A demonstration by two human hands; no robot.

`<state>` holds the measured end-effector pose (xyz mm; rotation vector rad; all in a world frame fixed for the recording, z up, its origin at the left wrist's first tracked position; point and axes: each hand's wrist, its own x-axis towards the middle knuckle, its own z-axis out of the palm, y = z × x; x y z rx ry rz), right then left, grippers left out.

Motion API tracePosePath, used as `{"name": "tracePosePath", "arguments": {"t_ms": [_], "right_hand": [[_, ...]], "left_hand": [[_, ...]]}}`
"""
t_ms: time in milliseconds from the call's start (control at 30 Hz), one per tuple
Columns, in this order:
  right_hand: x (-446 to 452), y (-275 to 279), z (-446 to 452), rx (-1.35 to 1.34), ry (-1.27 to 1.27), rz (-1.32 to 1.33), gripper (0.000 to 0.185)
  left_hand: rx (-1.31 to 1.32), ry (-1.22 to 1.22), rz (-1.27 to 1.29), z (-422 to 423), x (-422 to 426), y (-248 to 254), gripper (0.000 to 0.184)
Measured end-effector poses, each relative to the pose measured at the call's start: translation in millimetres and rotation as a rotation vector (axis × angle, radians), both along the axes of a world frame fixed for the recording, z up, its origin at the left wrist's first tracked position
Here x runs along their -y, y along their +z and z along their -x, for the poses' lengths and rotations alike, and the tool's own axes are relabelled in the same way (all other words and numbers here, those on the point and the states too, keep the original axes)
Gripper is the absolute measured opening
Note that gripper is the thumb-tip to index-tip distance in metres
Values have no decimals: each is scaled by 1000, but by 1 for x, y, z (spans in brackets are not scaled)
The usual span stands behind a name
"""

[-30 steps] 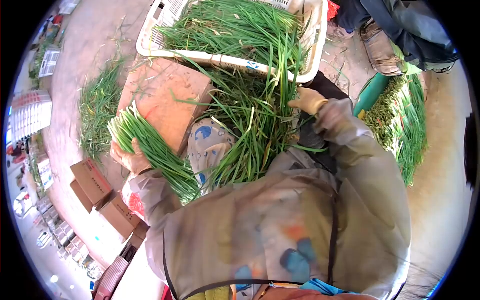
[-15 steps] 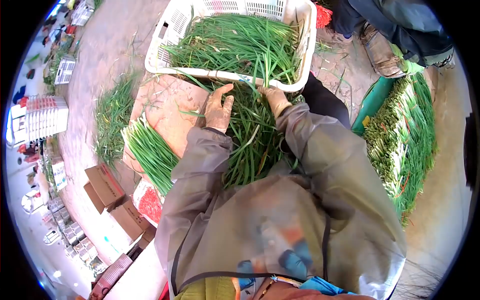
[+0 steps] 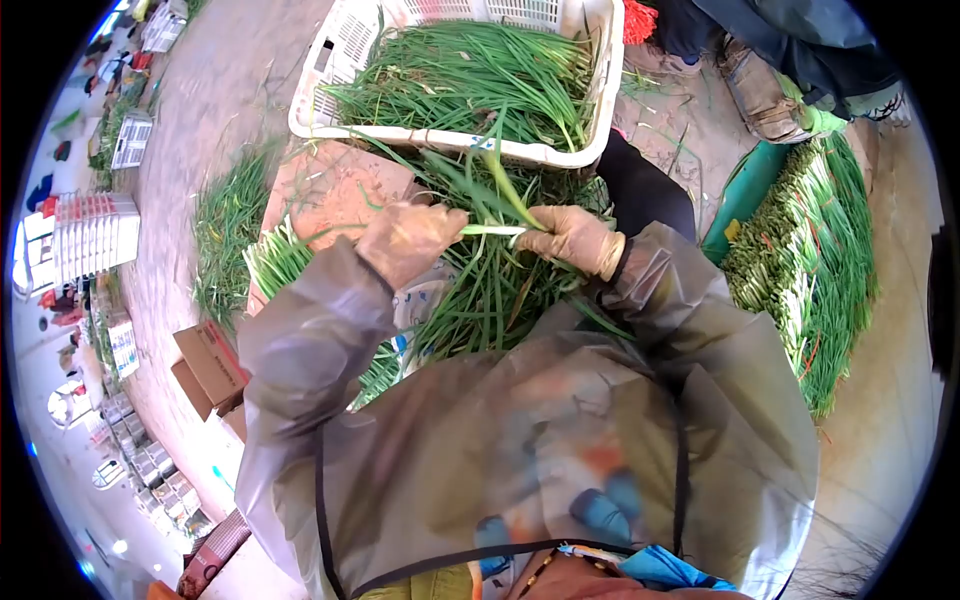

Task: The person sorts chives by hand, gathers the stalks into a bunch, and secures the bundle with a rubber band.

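My left hand, in a thin glove, is closed round one end of a few chive stalks. My right hand, gloved too, pinches the same stalks where pale stem turns to green leaf. The white stem spans the gap between both hands, and broad leaves stand up past the right fingers. Below them, loose chive leaves lie heaped over my lap. Beyond the hands is a white crate holding a pile of chives. A neat chive bunch rests on a board, partly behind my left sleeve.
Banded chive bundles are stacked to the right beside a green tub edge. Another person's boot is at the upper right. Loose trimmings and a cardboard box lie on the floor at left.
Both hands have come back from the crate's near edge toward me. My left hand, open before, is now closed on the stalks, which are held across between the hands.
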<state>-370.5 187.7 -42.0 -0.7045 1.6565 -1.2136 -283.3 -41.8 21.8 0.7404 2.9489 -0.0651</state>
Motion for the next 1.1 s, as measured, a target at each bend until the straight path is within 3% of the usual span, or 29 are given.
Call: {"name": "tracePosePath", "arguments": {"t_ms": [100,200,233,267,300,367,433,467,500,567,633,833,1100], "right_hand": [[13,-18,-16,-203,10,197,32],[13,-11,-14,-455,7,-47,33],[8,-22,-10,-531,-33,-123,33],[5,-25,-7,-602,20,-279,34],[3,-53,-5,-602,267,-376,38],[10,-36,7,-808,910,-599,42],[23,-26,55,-668,305,-191,49],[37,-16,84,-699,56,-261,47],[46,-30,120,-863,2,-315,49],[70,-39,164,-912,54,-883,59],[81,-66,190,-814,155,-1035,57],[87,-136,224,-677,244,-1099,49],[55,-118,226,-553,146,-869,40]], "left_hand": [[11,73,-58,-22,17,19,10],[-6,258,-105,-52,54,31,25],[94,404,80,-65,74,40,37],[-15,471,-81,-81,98,41,37],[-36,665,-146,-95,109,49,34],[-221,866,-463,-117,129,46,32],[-224,1071,-708,-139,145,31,33],[-180,1148,-902,-141,136,36,33],[-134,1220,-1097,-140,122,41,33],[-170,1212,-1193,-136,98,44,37],[-200,1171,-1274,-140,81,39,39],[-246,1284,-1492,-159,37,29,41],[-65,1290,-1626,-148,11,22,39]]}}
